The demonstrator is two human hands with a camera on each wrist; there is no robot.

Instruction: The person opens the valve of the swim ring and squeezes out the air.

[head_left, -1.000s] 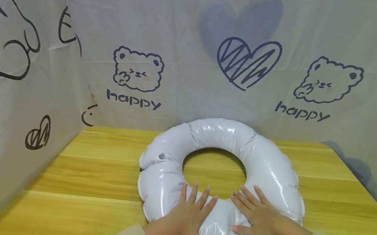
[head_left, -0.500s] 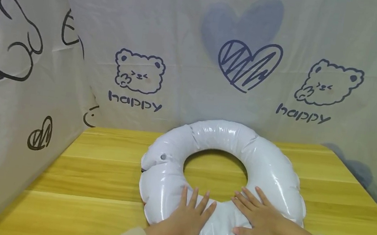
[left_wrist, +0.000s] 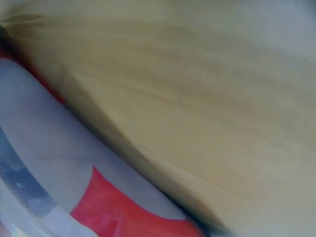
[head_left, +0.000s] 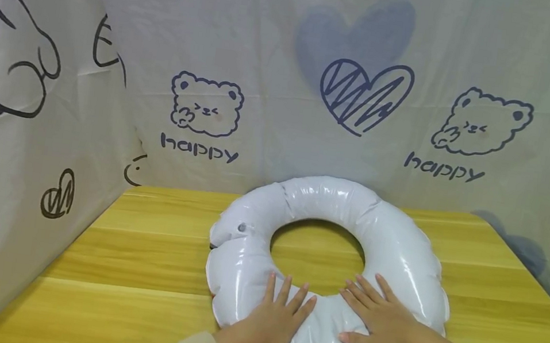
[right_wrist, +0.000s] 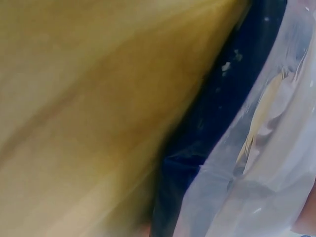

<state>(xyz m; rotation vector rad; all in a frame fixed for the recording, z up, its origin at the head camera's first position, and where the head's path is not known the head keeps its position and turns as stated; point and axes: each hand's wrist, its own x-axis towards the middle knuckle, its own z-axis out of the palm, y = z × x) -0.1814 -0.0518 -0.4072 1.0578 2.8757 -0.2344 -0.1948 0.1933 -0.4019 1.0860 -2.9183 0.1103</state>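
Observation:
A white inflatable swim ring lies on the table, its glossy upper side showing in the head view. My left hand rests on the near part of the ring with fingers spread and straight. To its right, my right hand lies on the ring with fingers straight, their tips near the inner edge. The vinyl is wrinkled and dented between the two hands. The left wrist view shows the ring's side with a red patch. In the right wrist view a dark blue band runs along the ring's lower edge.
The table has a yellow wood-grain top. A pale cloth with printed bears and hearts hangs along its back and left side. A small round valve sits on the ring's left part.
The head view has shifted slightly, moving the scene a little right and down. Both hands keep their places on the swim ring.

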